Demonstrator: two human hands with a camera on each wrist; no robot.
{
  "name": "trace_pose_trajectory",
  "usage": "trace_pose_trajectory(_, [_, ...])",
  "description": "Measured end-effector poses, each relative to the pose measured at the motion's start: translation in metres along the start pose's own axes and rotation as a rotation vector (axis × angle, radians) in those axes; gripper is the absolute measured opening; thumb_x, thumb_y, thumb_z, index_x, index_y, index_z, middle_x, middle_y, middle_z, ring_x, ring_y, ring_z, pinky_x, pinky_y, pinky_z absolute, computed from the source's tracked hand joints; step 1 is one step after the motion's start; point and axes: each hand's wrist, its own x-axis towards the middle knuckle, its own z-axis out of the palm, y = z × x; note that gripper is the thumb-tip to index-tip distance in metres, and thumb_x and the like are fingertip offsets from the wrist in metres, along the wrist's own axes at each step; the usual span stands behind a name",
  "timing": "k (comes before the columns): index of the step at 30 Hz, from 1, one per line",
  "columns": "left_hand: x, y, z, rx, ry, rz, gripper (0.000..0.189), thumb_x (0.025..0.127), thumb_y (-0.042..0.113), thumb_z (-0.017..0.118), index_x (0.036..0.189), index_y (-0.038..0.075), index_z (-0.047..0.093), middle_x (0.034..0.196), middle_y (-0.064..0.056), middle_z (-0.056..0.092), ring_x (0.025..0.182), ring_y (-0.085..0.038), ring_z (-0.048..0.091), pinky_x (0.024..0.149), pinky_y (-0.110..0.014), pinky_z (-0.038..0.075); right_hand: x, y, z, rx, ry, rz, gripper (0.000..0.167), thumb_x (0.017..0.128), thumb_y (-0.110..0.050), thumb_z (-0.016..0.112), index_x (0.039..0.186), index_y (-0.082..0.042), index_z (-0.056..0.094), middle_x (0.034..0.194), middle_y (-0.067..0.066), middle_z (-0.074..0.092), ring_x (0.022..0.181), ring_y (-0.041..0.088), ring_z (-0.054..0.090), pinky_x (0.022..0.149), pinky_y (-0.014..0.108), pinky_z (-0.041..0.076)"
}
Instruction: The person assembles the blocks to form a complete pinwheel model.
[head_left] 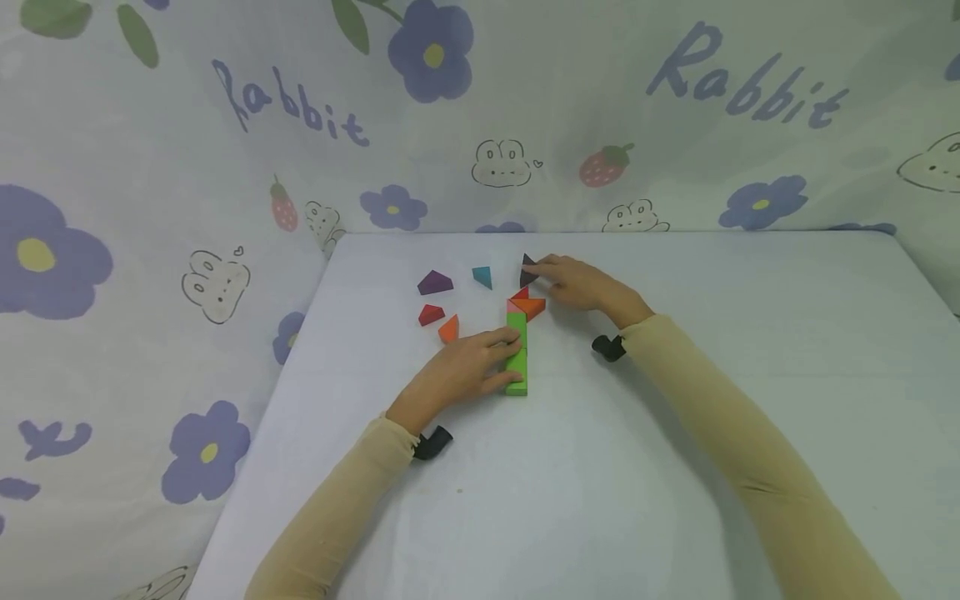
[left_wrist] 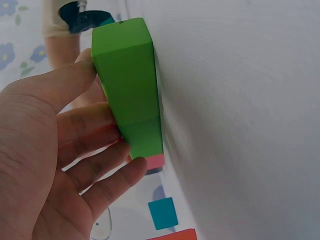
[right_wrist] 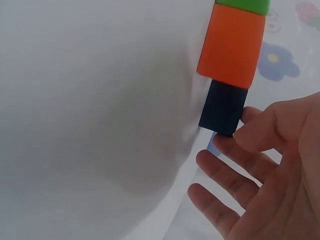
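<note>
My left hand (head_left: pixel 459 371) rests its fingers and thumb along the left side of two green blocks (head_left: pixel 517 364) laid end to end. A pink block (head_left: pixel 512 307), a red triangular block (head_left: pixel 521 294) and an orange triangular block (head_left: pixel 534 308) sit at their far end. Beyond these, my right hand (head_left: pixel 583 285) pinches a black triangular block (right_wrist: pixel 223 107) between thumb and forefinger. In the right wrist view its other fingers spread apart, and the black block lies close by the orange one (right_wrist: pixel 231 45).
Left of the row lie a purple block (head_left: pixel 435 284), a teal block (head_left: pixel 482 276), a red block (head_left: pixel 431 315) and another orange block (head_left: pixel 448 328). The white table (head_left: pixel 637 467) meets a patterned cloth (head_left: pixel 562 100) at the back and left.
</note>
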Motion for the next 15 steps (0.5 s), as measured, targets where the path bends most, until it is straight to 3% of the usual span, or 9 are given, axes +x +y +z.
trace_pose_trajectory(15, [0.0,-0.001,0.001,0.013,0.01,0.017,0.055,0.093,0.045,0.064,0.135,0.01,0.06,0.14,-0.001,0.056,0.13,-0.016,0.054,0.105,-0.029,0.048,0.002,-0.012,0.006,0.005,-0.05,-0.016,0.062,0.093,0.0,0.047,0.151,-0.02,0.04,0.15,0.012,0.043,0.139,0.032,0.039,0.116,0.053,0.033])
